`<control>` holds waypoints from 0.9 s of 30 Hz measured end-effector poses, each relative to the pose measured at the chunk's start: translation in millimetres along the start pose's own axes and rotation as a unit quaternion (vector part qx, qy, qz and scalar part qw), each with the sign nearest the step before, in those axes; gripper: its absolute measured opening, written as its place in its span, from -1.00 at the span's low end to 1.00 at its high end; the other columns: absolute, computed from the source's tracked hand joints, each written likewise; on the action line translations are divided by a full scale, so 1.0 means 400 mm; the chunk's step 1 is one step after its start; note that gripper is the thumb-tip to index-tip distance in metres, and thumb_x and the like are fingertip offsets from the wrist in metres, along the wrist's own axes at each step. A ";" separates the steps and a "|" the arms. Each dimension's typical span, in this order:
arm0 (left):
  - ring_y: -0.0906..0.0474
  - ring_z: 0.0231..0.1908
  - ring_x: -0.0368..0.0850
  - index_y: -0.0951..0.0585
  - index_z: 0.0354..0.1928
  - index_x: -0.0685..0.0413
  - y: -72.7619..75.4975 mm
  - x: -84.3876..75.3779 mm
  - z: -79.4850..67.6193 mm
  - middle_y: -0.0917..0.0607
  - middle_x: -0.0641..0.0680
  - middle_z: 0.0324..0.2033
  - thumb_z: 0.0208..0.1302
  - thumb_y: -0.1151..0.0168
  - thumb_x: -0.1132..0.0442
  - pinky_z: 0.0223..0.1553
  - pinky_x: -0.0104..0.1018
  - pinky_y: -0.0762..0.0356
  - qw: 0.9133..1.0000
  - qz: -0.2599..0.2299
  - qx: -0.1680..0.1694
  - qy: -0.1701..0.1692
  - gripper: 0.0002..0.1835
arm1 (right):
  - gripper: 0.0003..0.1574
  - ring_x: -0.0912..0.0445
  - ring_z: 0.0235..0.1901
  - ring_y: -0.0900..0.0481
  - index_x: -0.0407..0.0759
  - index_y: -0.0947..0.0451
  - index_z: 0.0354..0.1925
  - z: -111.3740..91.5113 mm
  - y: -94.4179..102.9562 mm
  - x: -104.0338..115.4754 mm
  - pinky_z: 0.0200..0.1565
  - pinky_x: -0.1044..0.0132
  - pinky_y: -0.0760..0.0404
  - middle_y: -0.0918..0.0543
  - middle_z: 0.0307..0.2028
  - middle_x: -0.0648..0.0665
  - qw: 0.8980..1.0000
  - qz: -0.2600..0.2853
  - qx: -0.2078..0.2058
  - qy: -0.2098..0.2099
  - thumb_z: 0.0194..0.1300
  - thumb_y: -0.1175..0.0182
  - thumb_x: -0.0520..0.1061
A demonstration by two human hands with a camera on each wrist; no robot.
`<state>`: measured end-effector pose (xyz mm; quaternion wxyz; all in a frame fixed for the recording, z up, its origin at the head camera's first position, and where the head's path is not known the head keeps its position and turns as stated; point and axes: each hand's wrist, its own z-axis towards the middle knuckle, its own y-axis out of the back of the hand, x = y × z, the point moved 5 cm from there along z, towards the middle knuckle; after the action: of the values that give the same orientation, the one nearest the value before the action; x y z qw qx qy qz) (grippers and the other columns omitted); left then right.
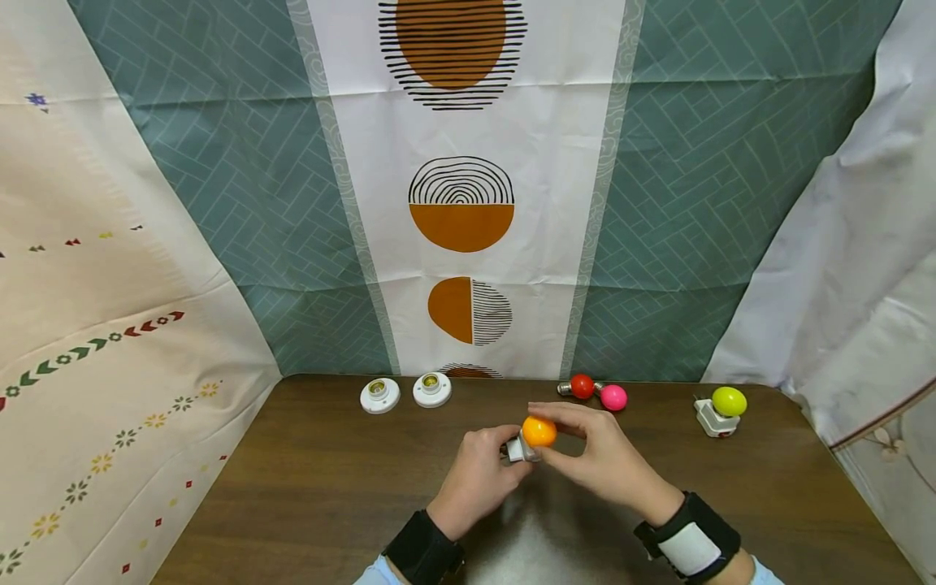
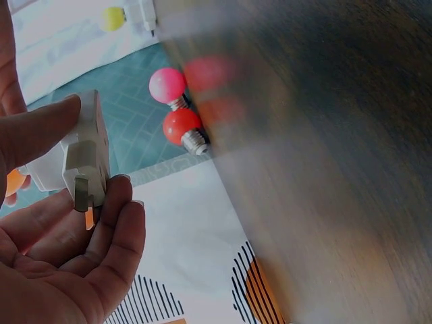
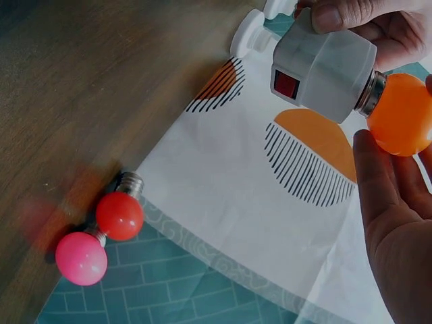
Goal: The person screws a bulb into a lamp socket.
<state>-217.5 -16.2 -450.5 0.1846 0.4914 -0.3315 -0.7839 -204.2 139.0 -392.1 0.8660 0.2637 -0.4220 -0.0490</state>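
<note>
My left hand grips a white plug-in bulb socket between thumb and fingers. Its metal plug prongs show in the left wrist view, and a dark red switch is on one face. An orange light bulb sits at the socket's open end, part of its metal screw base showing. Fingers and thumb of my right hand hold the bulb's round glass from both sides. Both hands are in front of the body, over the brown table.
Two white round lamp holders stand at the table's back edge, left of centre. A red bulb and a pink bulb lie behind my right hand. Farther right, a yellow-green bulb sits in another white plug-in socket. Patterned curtains hang behind.
</note>
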 end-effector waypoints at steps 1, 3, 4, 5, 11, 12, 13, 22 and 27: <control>-0.47 -0.39 -0.40 -0.60 -0.11 -0.07 0.000 0.001 0.000 -0.58 -0.25 -0.33 0.04 -0.37 0.06 -0.35 -0.52 -0.41 1.000 -0.001 0.000 0.001 -0.65 | -0.38 0.13 0.01 -0.49 -0.06 -0.53 0.06 -0.001 -0.002 -0.011 -0.10 0.26 -0.48 -0.54 0.03 0.02 1.000 0.000 -0.001 0.001 -0.04 -0.41 -0.23; -0.47 -0.39 -0.40 -0.60 -0.11 -0.07 0.001 0.002 -0.001 -0.58 -0.26 -0.33 0.04 -0.37 0.07 -0.35 -0.52 -0.41 1.000 -0.003 0.001 0.003 -0.66 | -0.40 0.15 0.00 -0.49 -0.02 -0.53 0.05 -0.003 -0.005 -0.026 -0.11 0.29 -0.48 -0.54 0.02 0.03 1.000 0.003 -0.003 0.002 -0.03 -0.41 -0.18; -0.47 -0.39 -0.39 -0.60 -0.11 -0.07 0.002 0.002 -0.001 -0.58 -0.26 -0.33 0.04 -0.37 0.08 -0.35 -0.51 -0.41 1.000 -0.003 0.002 0.004 -0.66 | -0.40 0.15 -0.01 -0.50 -0.02 -0.54 0.05 -0.004 -0.005 -0.030 -0.12 0.29 -0.49 -0.55 0.01 0.03 1.000 0.006 -0.006 0.002 -0.03 -0.41 -0.17; -0.47 -0.39 -0.40 -0.60 -0.11 -0.07 0.002 0.003 -0.001 -0.58 -0.25 -0.33 0.03 -0.37 0.09 -0.35 -0.51 -0.41 1.000 -0.003 0.002 0.005 -0.66 | -0.40 0.15 -0.02 -0.50 -0.01 -0.54 0.04 -0.004 -0.005 -0.032 -0.12 0.29 -0.49 -0.55 0.01 0.04 1.000 0.010 -0.011 -0.002 -0.04 -0.42 -0.15; -0.46 -0.42 -0.38 -0.60 -0.12 -0.06 0.004 0.006 -0.003 -0.57 -0.25 -0.35 0.02 -0.37 0.13 -0.36 -0.50 -0.42 1.000 -0.004 0.006 0.010 -0.67 | -0.43 0.13 -0.09 -0.54 -0.07 -0.58 -0.04 0.002 -0.001 0.009 -0.18 0.25 -0.52 -0.58 -0.06 0.02 0.999 0.028 -0.037 -0.025 -0.12 -0.45 -0.23; -0.46 -0.42 -0.37 -0.60 -0.12 -0.06 0.005 0.007 -0.003 -0.57 -0.25 -0.36 0.02 -0.37 0.13 -0.37 -0.50 -0.42 1.000 -0.004 0.006 0.010 -0.67 | -0.44 0.11 -0.09 -0.54 -0.09 -0.58 -0.05 0.004 0.001 0.022 -0.18 0.23 -0.53 -0.58 -0.07 0.00 0.999 0.028 -0.037 -0.024 -0.12 -0.44 -0.25; -0.46 -0.43 -0.37 -0.60 -0.12 -0.06 0.005 0.007 -0.003 -0.57 -0.25 -0.36 0.02 -0.37 0.12 -0.37 -0.50 -0.42 1.000 -0.005 0.007 0.010 -0.67 | -0.44 0.09 -0.10 -0.55 -0.12 -0.58 -0.05 0.006 0.004 0.035 -0.18 0.21 -0.53 -0.59 -0.07 -0.01 0.999 0.026 -0.037 -0.022 -0.13 -0.44 -0.26; -0.47 -0.40 -0.40 -0.60 -0.12 -0.05 0.005 0.008 -0.004 -0.58 -0.25 -0.34 0.03 -0.39 0.08 -0.33 -0.51 -0.42 1.000 -0.007 0.003 0.005 -0.65 | -0.39 0.10 0.01 -0.50 -0.13 -0.52 0.06 0.003 0.003 0.038 -0.09 0.21 -0.48 -0.53 0.04 -0.03 1.000 0.003 -0.002 -0.004 -0.04 -0.40 -0.24; -0.47 -0.38 -0.40 -0.60 -0.13 -0.08 0.004 0.006 -0.004 -0.57 -0.26 -0.34 0.02 -0.39 0.09 -0.32 -0.51 -0.42 1.000 -0.011 -0.002 0.000 -0.67 | -0.40 0.10 0.01 -0.49 -0.15 -0.52 0.06 0.004 0.001 0.037 -0.08 0.24 -0.47 -0.53 0.04 -0.04 1.000 0.007 0.010 -0.007 -0.02 -0.37 -0.30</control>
<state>-217.1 -19.5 -451.5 0.1767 0.4951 -0.3244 -0.7864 -195.8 134.0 -380.8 0.8608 0.2689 -0.4301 -0.0410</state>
